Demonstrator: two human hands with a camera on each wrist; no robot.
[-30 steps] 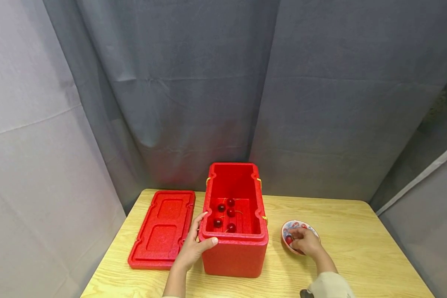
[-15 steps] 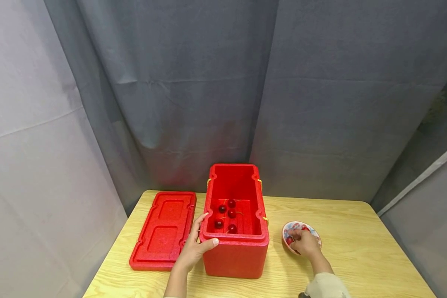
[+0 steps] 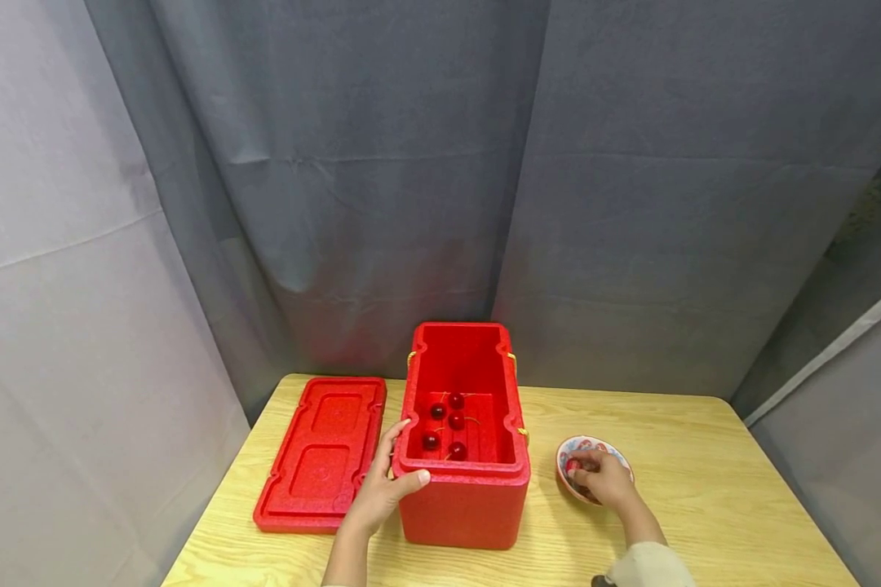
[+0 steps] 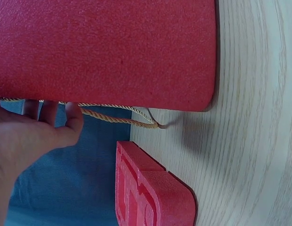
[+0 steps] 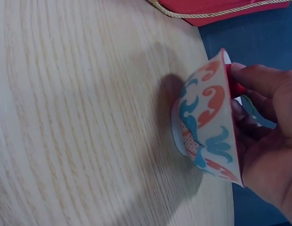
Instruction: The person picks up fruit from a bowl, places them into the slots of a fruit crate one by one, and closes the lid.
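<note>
In the head view, an uncovered red foam box (image 3: 464, 509) stands at the middle of the table. Several dark red cherries (image 3: 457, 421) with stems lie on its floor. My left hand (image 3: 373, 499) grips the box's near left corner, thumb on the front rim and fingers along the side; the left wrist view shows the fingertips (image 4: 73, 110) against the wall by a cord. To the right, my right hand (image 3: 604, 479) reaches into a small patterned bowl (image 3: 562, 453). Its thumb and fingers pinch a red cherry (image 5: 236, 88) at the rim, with part of the fruit hidden.
The red lid (image 3: 321, 456) lies flat on the wooden table (image 3: 712, 489), left of the box. Yellow cord handles (image 3: 523, 432) hang at the box's sides. A grey curtain (image 3: 440, 163) closes off the back.
My right hand has shifted slightly within the bowl, and a cherry now sits between its fingers, a little higher than before. The left hand has kept its place on the box.
</note>
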